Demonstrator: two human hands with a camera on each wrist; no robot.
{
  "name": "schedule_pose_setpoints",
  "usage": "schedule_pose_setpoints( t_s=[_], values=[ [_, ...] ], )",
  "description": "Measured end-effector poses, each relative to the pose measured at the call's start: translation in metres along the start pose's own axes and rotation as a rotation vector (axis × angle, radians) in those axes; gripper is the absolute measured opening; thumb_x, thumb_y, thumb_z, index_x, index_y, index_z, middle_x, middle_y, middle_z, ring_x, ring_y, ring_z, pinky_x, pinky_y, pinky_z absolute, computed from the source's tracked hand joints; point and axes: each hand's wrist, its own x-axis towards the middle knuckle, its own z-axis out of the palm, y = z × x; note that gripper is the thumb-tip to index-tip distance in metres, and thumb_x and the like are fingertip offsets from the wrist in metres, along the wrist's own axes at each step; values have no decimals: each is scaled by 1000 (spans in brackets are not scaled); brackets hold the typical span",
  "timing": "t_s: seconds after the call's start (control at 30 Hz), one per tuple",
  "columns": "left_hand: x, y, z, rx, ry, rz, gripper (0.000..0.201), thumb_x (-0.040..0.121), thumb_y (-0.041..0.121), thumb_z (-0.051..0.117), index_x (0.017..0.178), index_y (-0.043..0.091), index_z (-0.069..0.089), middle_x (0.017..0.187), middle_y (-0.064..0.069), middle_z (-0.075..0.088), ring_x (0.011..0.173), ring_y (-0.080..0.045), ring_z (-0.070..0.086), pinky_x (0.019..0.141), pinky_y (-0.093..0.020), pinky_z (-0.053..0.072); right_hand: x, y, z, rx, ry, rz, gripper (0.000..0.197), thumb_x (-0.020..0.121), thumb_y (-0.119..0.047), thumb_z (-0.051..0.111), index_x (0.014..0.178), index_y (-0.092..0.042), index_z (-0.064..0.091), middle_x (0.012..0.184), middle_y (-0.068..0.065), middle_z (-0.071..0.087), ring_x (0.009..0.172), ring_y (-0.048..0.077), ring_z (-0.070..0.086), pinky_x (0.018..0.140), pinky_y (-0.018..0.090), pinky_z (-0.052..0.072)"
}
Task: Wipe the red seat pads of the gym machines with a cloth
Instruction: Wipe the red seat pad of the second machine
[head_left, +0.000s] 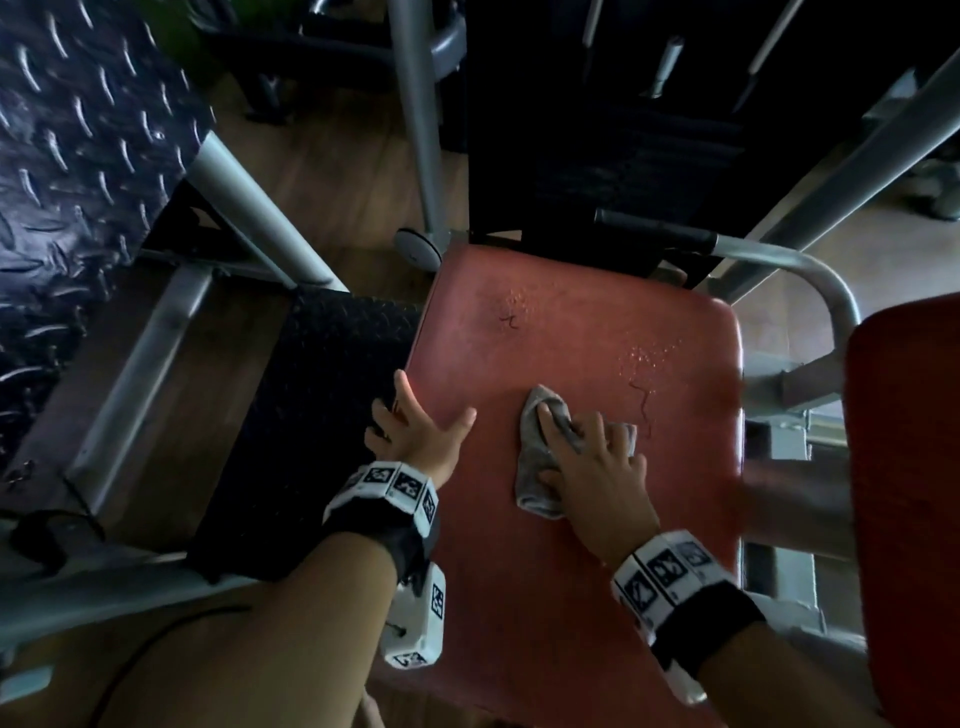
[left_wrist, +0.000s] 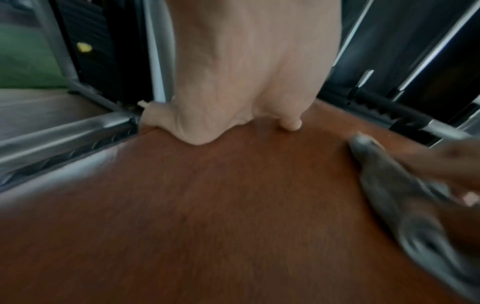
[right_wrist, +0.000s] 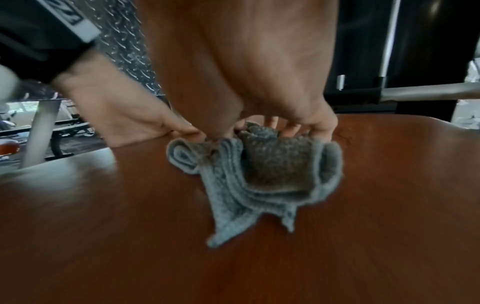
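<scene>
Right hand (head_left: 597, 467) grips cloth (head_left: 535, 480) on seat pad (head_left: 571, 322); droplets (head_left: 649, 356) show only overhead.

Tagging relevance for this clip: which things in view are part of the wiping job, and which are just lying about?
In the job: red seat pad, with droplets on it; grey cloth, bunched under the right hand; left hand, resting on the pad's left edge.
Just there: black tread plate; black-grip handle; grey frame tube; wooden floor.
</scene>
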Motion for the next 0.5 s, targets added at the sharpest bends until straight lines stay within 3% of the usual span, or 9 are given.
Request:
schedule_pose_setpoints(
  t_s=[0.27,0.5],
  values=[
    [6,1,0,22,2,-48,107,74,73,55,147,40,-16,158,-5,-6,142,-38,8,111,-59,18,96,-6,-46,116,-37,-81,71,91,-42,57,149,-35,19,130,1,34,113,26,42,83,43,50],
    [3,5,-5,61,-12,-50,107,75,72,53,148,38,-16,159,-7,-8,142,-38,9,110,-57,20,85,-4,-51,41,-143,-240,72,89,-36,59,148,-39,19,128,0,40,112,27,44,84,43,51]
  ],
)
